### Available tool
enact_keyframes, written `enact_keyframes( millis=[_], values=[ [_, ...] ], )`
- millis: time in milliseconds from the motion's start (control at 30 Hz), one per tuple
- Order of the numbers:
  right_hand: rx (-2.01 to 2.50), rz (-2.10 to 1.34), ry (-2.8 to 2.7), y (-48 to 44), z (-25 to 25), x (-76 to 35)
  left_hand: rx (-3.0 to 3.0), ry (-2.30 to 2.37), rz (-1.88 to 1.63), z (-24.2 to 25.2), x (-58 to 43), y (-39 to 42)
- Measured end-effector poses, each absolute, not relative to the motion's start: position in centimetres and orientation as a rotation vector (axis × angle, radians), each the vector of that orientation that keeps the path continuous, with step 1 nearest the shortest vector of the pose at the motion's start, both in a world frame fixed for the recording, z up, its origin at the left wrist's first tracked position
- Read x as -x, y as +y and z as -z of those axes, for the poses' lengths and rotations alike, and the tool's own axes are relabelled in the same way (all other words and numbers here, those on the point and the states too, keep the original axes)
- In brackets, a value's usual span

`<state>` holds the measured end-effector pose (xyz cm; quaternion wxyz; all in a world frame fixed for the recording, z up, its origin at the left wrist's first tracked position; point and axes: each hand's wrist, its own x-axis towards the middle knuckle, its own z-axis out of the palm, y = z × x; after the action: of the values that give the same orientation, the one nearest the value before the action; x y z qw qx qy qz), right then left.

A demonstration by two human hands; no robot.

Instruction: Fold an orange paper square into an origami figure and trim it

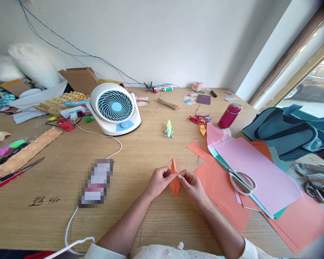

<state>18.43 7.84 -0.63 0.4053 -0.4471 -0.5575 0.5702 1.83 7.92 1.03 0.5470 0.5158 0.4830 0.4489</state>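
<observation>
Between my two hands is a piece of folded orange paper (175, 187), a narrow diamond with pointed ends standing lengthwise away from me. My left hand (162, 180) pinches its left edge at the middle between thumb and fingers. On the opposite edge, my right hand (190, 183) has a similar pinch, thumb tip close to the left thumb. Part of the paper's middle is covered by my fingertips. Beyond the hands stands a small green and blue folded paper figure (169, 129), touched by neither hand.
To the right, scissors (241, 181) lie on coloured paper sheets (261, 165). Further back are a red flask (229, 116) and a teal bag (288, 129). A phone (95, 183) with a white cable lies left, below a white fan (115, 108). A knife (16, 174) rests far left.
</observation>
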Motion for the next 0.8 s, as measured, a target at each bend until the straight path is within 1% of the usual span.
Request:
enact_keyframes(
  millis=[267, 567, 800],
  values=[
    [1.118, -1.396, -1.57, 8.6, 2.1, -18.9, -1.338, 1.127, -1.008, -0.4, -1.3, 8.4],
    [1.095, -1.367, -1.641, 8.8, 2.3, -19.1, -1.256, 1.044, -0.95, 0.5, -1.0, 9.0],
    [1.078, -1.344, -1.652, 9.2, 3.0, -19.1, -1.252, 1.008, -0.97, 1.2, -0.9, 9.2]
  ],
)
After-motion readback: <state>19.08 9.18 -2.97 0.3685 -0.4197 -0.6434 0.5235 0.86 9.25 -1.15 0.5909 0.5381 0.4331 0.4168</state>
